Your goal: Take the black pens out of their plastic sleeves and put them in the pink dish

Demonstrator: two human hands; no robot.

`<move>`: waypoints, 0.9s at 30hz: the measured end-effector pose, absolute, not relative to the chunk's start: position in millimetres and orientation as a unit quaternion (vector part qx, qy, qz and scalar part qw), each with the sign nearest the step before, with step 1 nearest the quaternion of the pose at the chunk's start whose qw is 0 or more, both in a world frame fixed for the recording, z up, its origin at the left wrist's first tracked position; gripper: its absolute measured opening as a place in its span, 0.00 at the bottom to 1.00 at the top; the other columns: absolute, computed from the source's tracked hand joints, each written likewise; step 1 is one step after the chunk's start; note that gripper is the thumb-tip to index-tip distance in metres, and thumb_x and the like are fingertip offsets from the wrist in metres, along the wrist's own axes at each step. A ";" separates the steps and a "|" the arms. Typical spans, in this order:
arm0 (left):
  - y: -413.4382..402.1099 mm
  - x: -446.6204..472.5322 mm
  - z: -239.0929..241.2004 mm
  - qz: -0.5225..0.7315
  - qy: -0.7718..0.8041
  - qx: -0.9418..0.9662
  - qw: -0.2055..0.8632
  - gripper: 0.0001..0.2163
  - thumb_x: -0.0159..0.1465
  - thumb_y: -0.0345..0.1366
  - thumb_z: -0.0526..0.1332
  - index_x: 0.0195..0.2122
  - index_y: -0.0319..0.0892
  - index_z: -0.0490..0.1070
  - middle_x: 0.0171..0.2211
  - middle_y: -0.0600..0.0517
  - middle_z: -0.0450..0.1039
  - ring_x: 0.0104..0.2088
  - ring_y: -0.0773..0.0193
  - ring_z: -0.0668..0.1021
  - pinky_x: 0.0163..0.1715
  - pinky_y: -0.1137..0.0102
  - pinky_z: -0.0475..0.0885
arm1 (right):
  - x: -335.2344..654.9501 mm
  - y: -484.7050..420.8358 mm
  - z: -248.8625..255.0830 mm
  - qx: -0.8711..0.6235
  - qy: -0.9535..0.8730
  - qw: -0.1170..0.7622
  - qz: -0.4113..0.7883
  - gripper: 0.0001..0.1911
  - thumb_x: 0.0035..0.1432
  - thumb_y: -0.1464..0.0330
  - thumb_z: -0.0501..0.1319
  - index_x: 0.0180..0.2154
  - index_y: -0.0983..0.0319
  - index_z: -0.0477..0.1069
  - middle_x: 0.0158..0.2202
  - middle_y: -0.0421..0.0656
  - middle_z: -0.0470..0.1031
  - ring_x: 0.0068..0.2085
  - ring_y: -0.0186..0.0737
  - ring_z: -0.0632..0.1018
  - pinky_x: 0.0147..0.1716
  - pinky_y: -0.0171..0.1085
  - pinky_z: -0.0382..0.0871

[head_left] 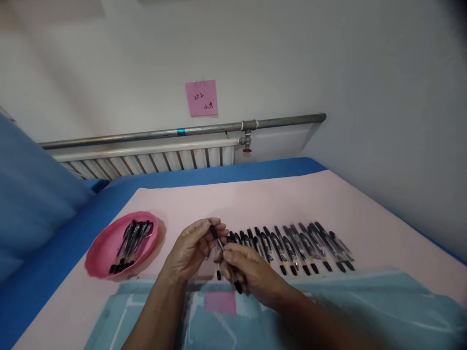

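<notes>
Illegible handwriting on pink note (pixel 201 97)

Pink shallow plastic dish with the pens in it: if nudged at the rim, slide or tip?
The pink shallow plastic dish looks light and thin-walled, so it would probably slide on the smooth pink table cover. It is low and wide, so tipping seems unlikely. The loose black pens inside are round and may roll or shift.

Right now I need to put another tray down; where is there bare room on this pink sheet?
Bare: the far strip toward the blue edge, and between the pink dish and left hand. Crowded: the pen row beside the right hand.
</notes>
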State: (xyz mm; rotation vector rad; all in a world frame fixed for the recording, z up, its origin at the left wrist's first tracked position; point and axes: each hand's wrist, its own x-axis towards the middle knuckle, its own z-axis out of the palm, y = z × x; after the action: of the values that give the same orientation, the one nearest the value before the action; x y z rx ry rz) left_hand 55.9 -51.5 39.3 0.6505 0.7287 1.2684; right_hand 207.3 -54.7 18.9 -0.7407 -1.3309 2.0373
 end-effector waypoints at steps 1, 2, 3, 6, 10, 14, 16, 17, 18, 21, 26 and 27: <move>-52.3 54.7 39.6 0.564 0.316 0.297 0.703 0.08 0.57 0.33 0.61 0.36 0.36 0.73 0.34 0.47 0.75 0.37 0.61 0.77 0.39 0.68 0.70 | 207.3 -54.8 18.4 -0.262 -0.483 0.289 0.784 0.13 0.55 0.60 0.54 0.30 0.64 0.66 0.17 0.34 0.64 0.14 0.24 0.55 0.12 0.27 0.46; -53.1 53.5 39.8 0.562 0.308 0.300 0.706 0.09 0.57 0.33 0.60 0.37 0.36 0.73 0.34 0.47 0.75 0.37 0.61 0.77 0.39 0.68 0.70 | 207.4 -55.0 18.1 -0.244 -0.466 0.285 0.802 0.14 0.54 0.59 0.54 0.31 0.64 0.66 0.16 0.34 0.63 0.13 0.24 0.55 0.11 0.27 0.46; -53.7 52.6 39.8 0.562 0.301 0.303 0.708 0.09 0.57 0.33 0.60 0.37 0.36 0.73 0.34 0.47 0.75 0.37 0.61 0.76 0.40 0.68 0.70 | 207.5 -55.1 18.0 -0.227 -0.447 0.281 0.818 0.15 0.54 0.58 0.55 0.31 0.64 0.66 0.15 0.33 0.62 0.13 0.24 0.54 0.11 0.27 0.47; -54.4 51.2 39.2 0.563 0.293 0.311 0.708 0.09 0.57 0.34 0.61 0.37 0.37 0.74 0.35 0.47 0.75 0.38 0.61 0.76 0.40 0.67 0.70 | 208.5 -55.1 18.6 -0.204 -0.409 0.272 0.847 0.15 0.52 0.58 0.57 0.30 0.64 0.65 0.14 0.32 0.61 0.12 0.23 0.53 0.12 0.27 0.50; -53.1 51.8 37.6 0.570 0.301 0.318 0.696 0.07 0.55 0.34 0.62 0.34 0.37 0.74 0.32 0.47 0.75 0.36 0.61 0.76 0.40 0.68 0.69 | 211.0 -53.5 19.9 -0.225 -0.426 0.274 0.833 0.12 0.51 0.61 0.58 0.29 0.64 0.65 0.14 0.32 0.61 0.12 0.23 0.54 0.11 0.26 0.45; -52.1 52.8 37.9 0.579 0.317 0.316 0.682 0.07 0.53 0.34 0.64 0.32 0.37 0.75 0.30 0.48 0.75 0.35 0.61 0.76 0.40 0.67 0.69 | 212.1 -52.5 21.9 -0.260 -0.454 0.280 0.805 0.12 0.51 0.61 0.58 0.28 0.64 0.64 0.16 0.33 0.63 0.13 0.23 0.54 0.11 0.26 0.43; -52.2 53.0 38.8 0.583 0.323 0.314 0.677 0.08 0.52 0.34 0.65 0.32 0.37 0.75 0.30 0.48 0.75 0.35 0.61 0.77 0.40 0.66 0.69 | 212.0 -52.9 23.4 -0.276 -0.471 0.285 0.787 0.11 0.50 0.61 0.58 0.28 0.63 0.64 0.17 0.33 0.64 0.14 0.23 0.55 0.11 0.26 0.44; -52.2 53.0 39.2 0.584 0.324 0.313 0.676 0.08 0.52 0.35 0.65 0.32 0.37 0.75 0.30 0.47 0.75 0.34 0.61 0.77 0.40 0.66 0.69 | 211.8 -53.2 24.2 -0.284 -0.482 0.288 0.777 0.11 0.50 0.61 0.58 0.27 0.63 0.63 0.17 0.34 0.64 0.14 0.23 0.56 0.12 0.26 0.45; -52.3 53.1 39.5 0.584 0.324 0.312 0.676 0.08 0.52 0.34 0.65 0.32 0.37 0.75 0.30 0.47 0.75 0.34 0.61 0.77 0.40 0.66 0.69 | 211.8 -53.7 25.0 -0.292 -0.492 0.291 0.766 0.11 0.51 0.62 0.58 0.27 0.63 0.63 0.18 0.34 0.64 0.15 0.23 0.56 0.12 0.26 0.45; -52.0 53.1 39.6 0.584 0.322 0.309 0.678 0.08 0.52 0.34 0.65 0.32 0.36 0.74 0.30 0.48 0.75 0.34 0.61 0.77 0.40 0.67 0.69 | 211.9 -54.7 26.8 -0.315 -0.538 0.306 0.719 0.10 0.53 0.63 0.56 0.26 0.63 0.63 0.19 0.34 0.65 0.16 0.24 0.58 0.15 0.27 0.49; -50.6 53.8 37.4 0.583 0.325 0.295 0.684 0.07 0.52 0.33 0.65 0.32 0.36 0.74 0.30 0.49 0.75 0.34 0.62 0.77 0.40 0.68 0.69 | 212.3 -55.0 26.8 -0.343 -0.640 0.350 0.592 0.08 0.54 0.65 0.55 0.26 0.62 0.64 0.20 0.36 0.65 0.24 0.29 0.65 0.24 0.30 0.57; -50.3 53.9 37.1 0.582 0.328 0.293 0.685 0.07 0.52 0.34 0.65 0.31 0.36 0.74 0.29 0.49 0.75 0.34 0.62 0.77 0.40 0.69 0.69 | 212.2 -55.0 26.4 -0.347 -0.646 0.350 0.583 0.08 0.54 0.66 0.55 0.26 0.62 0.64 0.20 0.36 0.64 0.24 0.30 0.65 0.25 0.31 0.57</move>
State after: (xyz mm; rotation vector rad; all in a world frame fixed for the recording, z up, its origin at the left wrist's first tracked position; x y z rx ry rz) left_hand 53.9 -50.3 37.1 0.6559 0.7340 1.3035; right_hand 212.2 -55.0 26.4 -0.8981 -1.6726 1.5096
